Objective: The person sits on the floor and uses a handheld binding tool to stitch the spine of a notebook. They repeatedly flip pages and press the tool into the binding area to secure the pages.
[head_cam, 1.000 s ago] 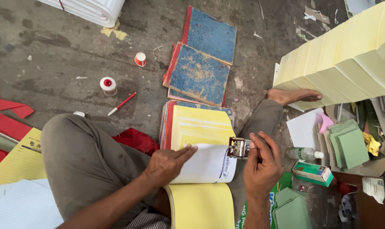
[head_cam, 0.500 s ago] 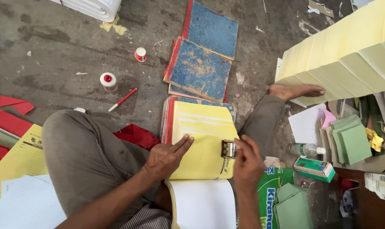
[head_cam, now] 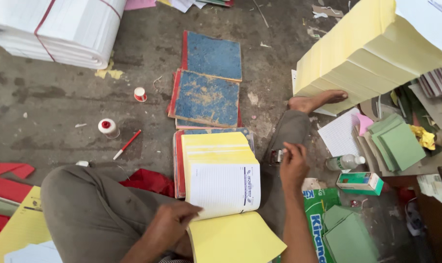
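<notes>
An open pad [head_cam: 223, 187] of yellow and white ruled sheets lies on a red-edged board between my knees. My left hand [head_cam: 170, 226] rests on the lower left corner of the white sheet, fingers pressing the paper. My right hand [head_cam: 293, 165] is off to the right of the pad, above my trouser leg, with fingers closed around a small metal stamping device [head_cam: 276, 156]. A yellow sheet [head_cam: 233, 241] hangs over toward me at the bottom.
Two blue-covered books [head_cam: 209, 92] lie ahead on the concrete floor. A tall yellow paper stack [head_cam: 362, 58] stands at right, bundled white paper [head_cam: 55, 29] at upper left. Spools [head_cam: 107, 127], a red pen [head_cam: 127, 144], a bottle [head_cam: 345, 161], a small box [head_cam: 360, 182] and green sheets [head_cam: 401, 143] lie around.
My right hand has carried the metal device off the pad to the right. A white ruled sheet now lies uppermost where yellow showed. The left hand slid down toward the near corner.
</notes>
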